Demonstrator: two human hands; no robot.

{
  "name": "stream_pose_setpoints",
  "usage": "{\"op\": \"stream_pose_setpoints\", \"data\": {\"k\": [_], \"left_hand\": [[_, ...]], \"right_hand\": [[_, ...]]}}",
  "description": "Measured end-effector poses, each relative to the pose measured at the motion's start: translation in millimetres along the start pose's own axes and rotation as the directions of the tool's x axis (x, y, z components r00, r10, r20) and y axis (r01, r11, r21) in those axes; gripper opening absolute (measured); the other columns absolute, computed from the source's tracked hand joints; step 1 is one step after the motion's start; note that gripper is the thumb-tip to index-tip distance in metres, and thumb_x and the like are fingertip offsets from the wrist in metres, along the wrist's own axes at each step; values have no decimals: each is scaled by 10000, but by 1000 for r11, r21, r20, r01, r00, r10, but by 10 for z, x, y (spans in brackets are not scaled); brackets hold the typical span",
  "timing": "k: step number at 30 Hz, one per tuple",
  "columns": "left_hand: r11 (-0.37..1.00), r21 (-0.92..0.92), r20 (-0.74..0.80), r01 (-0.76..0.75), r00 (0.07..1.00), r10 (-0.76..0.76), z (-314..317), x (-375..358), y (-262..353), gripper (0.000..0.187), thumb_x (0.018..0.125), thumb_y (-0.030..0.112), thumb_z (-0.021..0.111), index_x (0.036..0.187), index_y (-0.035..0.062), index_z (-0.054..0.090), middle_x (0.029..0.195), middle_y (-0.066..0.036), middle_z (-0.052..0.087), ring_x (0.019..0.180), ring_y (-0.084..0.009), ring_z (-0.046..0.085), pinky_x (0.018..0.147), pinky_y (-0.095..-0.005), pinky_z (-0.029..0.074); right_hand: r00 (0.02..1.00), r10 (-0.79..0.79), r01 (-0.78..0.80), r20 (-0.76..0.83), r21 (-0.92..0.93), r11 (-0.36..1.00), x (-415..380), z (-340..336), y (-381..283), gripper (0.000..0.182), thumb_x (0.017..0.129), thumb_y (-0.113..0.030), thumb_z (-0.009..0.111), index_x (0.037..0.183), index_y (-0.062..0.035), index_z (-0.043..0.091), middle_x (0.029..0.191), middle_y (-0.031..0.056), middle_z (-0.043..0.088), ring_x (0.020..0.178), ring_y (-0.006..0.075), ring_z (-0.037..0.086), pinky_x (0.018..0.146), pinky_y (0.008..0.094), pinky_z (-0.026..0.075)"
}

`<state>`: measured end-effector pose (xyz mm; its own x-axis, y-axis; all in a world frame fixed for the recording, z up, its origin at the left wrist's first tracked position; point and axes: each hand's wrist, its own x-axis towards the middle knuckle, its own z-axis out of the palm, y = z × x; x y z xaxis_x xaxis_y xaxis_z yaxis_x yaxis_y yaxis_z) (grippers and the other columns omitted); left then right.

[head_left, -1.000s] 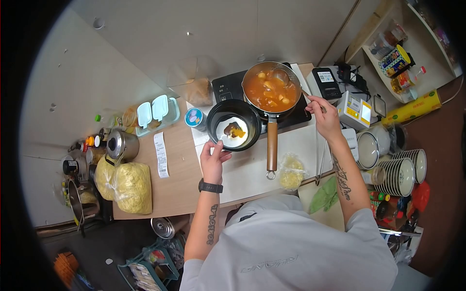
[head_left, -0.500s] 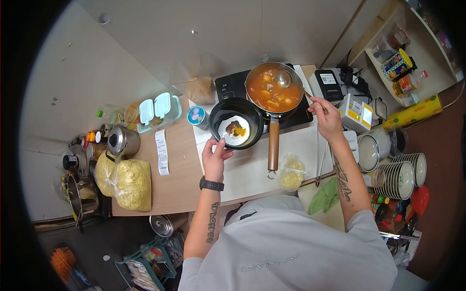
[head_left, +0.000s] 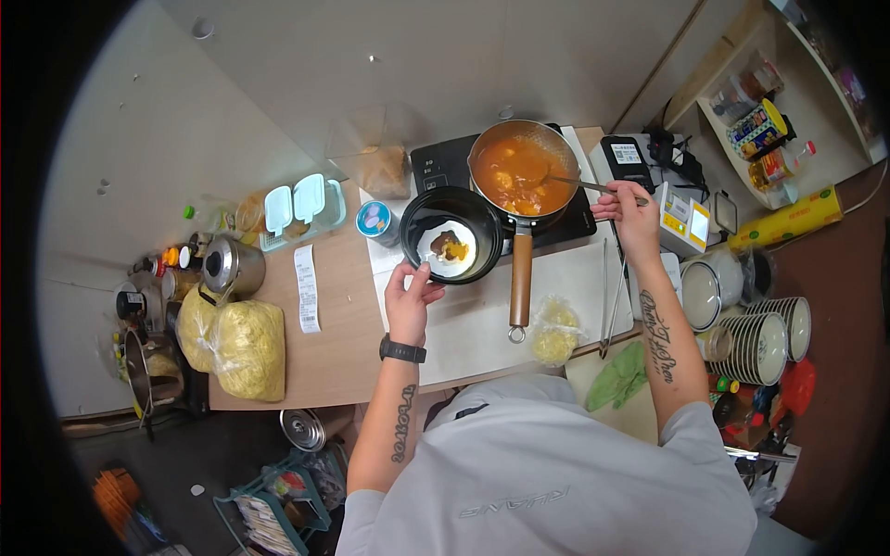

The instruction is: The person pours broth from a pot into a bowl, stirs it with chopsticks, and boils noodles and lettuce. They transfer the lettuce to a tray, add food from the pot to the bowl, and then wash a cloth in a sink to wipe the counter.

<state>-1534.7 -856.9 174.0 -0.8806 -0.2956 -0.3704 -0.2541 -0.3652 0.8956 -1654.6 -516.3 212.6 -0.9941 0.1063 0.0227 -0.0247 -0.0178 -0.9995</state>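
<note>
Gripping of the black bowl (head_left: 451, 205) is performed by the left hand (head_left: 408, 292), whose thumb is clamped over the near rim with the fingers set below it against the outer wall. By this hold the opening is presumably left unobstructed and faced upward, so that the white, brown and yellow contents (head_left: 450, 246) are retained. Whether the base is supported from beneath cannot be determined.

The ladle (head_left: 582, 183) is clamped between the closed fingers and thumb of the right hand (head_left: 630, 215). Its handle is passed over the right rim of the saucepan (head_left: 563, 148), and its head is submerged in the red-orange broth (head_left: 513, 171); the fingers are thereby positioned outside the pan, likely clear of the hot liquid.

The saucepan is seated on the cooktop (head_left: 434, 165), toward the back edge of the counter (head_left: 357, 357). Its wooden handle (head_left: 521, 278) is directed at the front edge, apparently for ready reach. The bowl is located just beside the pan, over the cooktop's front left corner, probably to shorten the path between the two vessels. Near the front edge, a tied plastic bag (head_left: 554, 343) and tongs (head_left: 609, 310) are placed within reach.
</note>
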Motion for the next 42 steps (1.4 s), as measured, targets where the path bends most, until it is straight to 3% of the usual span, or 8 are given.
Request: {"op": "stream_pose_setpoints", "data": {"k": [18,29,32,35,36,38,42], "left_hand": [[1000,14,18,6,1000,-6,-23,53,15,183,944,227,630,883,116,498,900,-11,619,731,-156,667,674,-277,566],[1000,-9,33,16,999,-16,-45,61,29,185,946,232,628,875,114,505,909,-7,608,748,-163,678,686,-270,570],[1000,-14,16,18,1000,-18,-36,52,45,190,953,211,619,860,88,507,974,-77,654,752,-169,678,658,-258,556],[999,-29,15,32,999,-31,-42,60,31,193,953,207,617,857,85,502,1038,-91,643,753,-174,680,659,-257,556],[999,-35,19,30,999,-29,-46,66,21,194,953,204,616,859,82,499,1086,-98,631,755,-177,680,660,-259,558],[999,-42,19,27,999,-26,-64,74,10,194,953,200,615,860,78,497,1135,-106,618,756,-181,681,661,-261,560],[999,-37,27,31,999,-30,-68,104,-12,193,954,193,612,864,73,492,1237,-122,586,758,-187,682,665,-267,564]], "right_hand": [[994,-21,19,106,23,1000,-298,143,-559,276,1017,-181,441,1007,50,593,804,122,659,700,203,690,648,285,562],[936,7,-19,352,28,999,-574,370,-434,257,1001,-137,489,1066,70,625,845,136,674,770,227,698,730,312,566],[908,14,-20,419,10,1000,-648,399,-355,238,992,-100,496,1097,68,626,886,121,674,827,205,689,767,301,556],[803,-136,316,580,-222,922,-689,389,-389,214,914,9,552,1100,45,650,919,108,670,868,199,675,759,288,533],[801,-135,317,583,-221,922,-700,366,-382,214,914,9,552,1100,45,650,919,108,670,868,199,675,759,288,533],[679,-286,560,676,-225,797,-718,320,-360,230,863,59,579,1078,36,660,905,123,664,846,225,666,747,291,522],[646,-358,670,674,-276,690,-735,200,-413,234,843,76,594,1063,30,659,902,126,661,828,238,655,739,295,515]]}}
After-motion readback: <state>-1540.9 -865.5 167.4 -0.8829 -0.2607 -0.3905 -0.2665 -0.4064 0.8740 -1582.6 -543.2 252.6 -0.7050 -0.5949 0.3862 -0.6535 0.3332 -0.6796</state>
